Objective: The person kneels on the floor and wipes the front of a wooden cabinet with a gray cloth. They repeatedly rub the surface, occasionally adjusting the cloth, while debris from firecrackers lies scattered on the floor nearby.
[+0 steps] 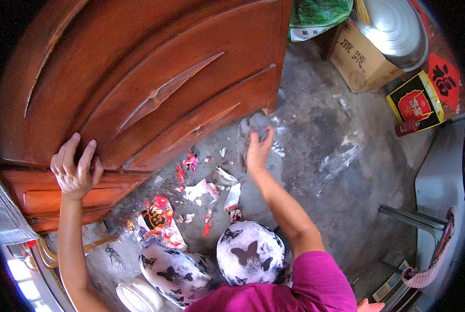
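A reddish-brown wooden door panel (154, 67) with carved curves fills the upper left. Against its left part rests my left hand (76, 169), fingers stretched out and holding nothing. My right hand (260, 148) grips a grey rag (254, 126) beside the door's lower right corner, just above the grey floor; whether the rag touches the door edge I cannot tell. Torn scraps of paper (198, 190), white and red, lie on the floor between my arms. Nearer my knees is a larger red, patterned piece of paper (161, 216).
A white bucket (139, 294) stands by my left leg. At the upper right are a cardboard box (365, 60), a round metal lid (396, 31), a black, yellow and red box (415, 101) and a green bag (321, 13). Metal legs (411, 218) stick out at the right.
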Demonstrator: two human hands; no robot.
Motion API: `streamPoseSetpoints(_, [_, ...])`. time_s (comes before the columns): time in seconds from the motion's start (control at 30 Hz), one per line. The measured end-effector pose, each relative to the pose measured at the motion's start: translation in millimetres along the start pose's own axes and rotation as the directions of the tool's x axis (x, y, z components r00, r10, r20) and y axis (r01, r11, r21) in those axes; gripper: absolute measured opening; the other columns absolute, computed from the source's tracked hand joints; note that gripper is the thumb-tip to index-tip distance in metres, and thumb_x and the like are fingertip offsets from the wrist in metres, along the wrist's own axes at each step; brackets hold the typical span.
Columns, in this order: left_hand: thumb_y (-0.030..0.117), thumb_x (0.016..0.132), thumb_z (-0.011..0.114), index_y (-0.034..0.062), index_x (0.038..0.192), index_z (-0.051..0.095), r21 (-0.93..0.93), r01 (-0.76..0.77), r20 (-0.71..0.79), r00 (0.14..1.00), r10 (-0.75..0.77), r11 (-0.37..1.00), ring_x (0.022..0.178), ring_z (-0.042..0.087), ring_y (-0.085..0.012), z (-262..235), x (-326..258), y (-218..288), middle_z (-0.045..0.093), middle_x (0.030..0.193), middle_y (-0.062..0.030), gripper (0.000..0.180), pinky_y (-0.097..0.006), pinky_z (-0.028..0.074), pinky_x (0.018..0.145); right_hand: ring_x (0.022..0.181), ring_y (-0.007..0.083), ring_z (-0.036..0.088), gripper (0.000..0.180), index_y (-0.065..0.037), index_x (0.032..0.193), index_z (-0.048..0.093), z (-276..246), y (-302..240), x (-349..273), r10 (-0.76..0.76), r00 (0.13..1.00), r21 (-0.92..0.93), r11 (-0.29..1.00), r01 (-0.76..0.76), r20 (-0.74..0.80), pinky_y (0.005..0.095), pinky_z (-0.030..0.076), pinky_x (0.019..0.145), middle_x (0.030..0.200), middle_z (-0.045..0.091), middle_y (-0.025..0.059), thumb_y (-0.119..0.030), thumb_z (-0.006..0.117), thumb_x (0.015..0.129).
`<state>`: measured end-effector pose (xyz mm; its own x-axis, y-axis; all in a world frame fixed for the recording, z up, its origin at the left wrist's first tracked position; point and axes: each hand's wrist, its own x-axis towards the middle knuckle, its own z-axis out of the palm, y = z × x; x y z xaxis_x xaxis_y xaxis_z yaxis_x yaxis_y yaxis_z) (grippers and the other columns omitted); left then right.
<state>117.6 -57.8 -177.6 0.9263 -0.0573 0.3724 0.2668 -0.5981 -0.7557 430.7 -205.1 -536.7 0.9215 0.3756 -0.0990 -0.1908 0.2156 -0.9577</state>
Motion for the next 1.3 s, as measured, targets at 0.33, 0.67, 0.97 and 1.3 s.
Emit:
streamPoseSetpoints(0.33, [0.02,0.081,0.074,0.0243,0.135,0.063,-0.02,0.007,-0.011,1.0,-0.007,1.0,0.118,0.059,-0.0256,-2.7,1.8,-0.3,0.059,0.141,-0.0102,0.056,-0.039,0.043,0.096,0.127,0.0424,0.046,0.049,-0.001,0.133,0.046,26.7,-74.1,105.2,-0.636,0.771,-0.386,0.718,0.579,-0.025,0.0482,0.036,0.11,0.134,0.047,0.0246,-0.006,0.07,0.09])
streamPoseSetpoints(0.67, [0.018,0.081,0.072,0.0238,0.133,0.066,-0.011,0.022,-0.024,0.999,-0.022,1.0,0.12,0.059,-0.0255,-1.8,-1.9,2.6,0.06,0.142,-0.0089,0.052,-0.039,0.045,0.097,0.115,0.0381,0.055,0.045,0.002,0.13,0.049,9.7,-138.5,100.1,-0.324,0.945,0.059,0.944,0.326,-0.039,0.0454,0.041,0.107,0.124,0.056,0.0223,-0.021,0.07,0.098])
streamPoseSetpoints(0.97, [0.017,0.079,0.073,0.0235,0.132,0.066,-0.036,0.008,-0.042,0.999,-0.01,0.999,0.119,0.059,-0.025,-0.9,11.3,4.8,0.059,0.142,-0.0083,0.053,-0.038,0.046,0.096,0.126,0.0432,0.049,0.055,0.007,0.136,0.043,2.1,2.2,98.3,-0.471,0.881,-0.57,0.738,0.362,-0.05,0.0456,0.039,0.109,0.131,0.049,0.0265,-0.018,0.07,0.096])
streamPoseSetpoints(1.3, [0.015,0.08,0.073,0.0233,0.129,0.067,-0.018,0.032,-0.045,0.998,-0.033,0.999,0.12,0.059,-0.0229,-2.8,4.4,3.1,0.06,0.142,-0.0067,0.049,-0.038,0.044,0.097,0.124,0.0283,0.055,0.059,0.005,0.14,0.049,11.5,-131.2,117.0,-0.023,0.994,0.333,0.941,0.056,-0.104,0.0398,0.042,0.107,0.14,0.057,0.0185,-0.038,0.065,0.102])
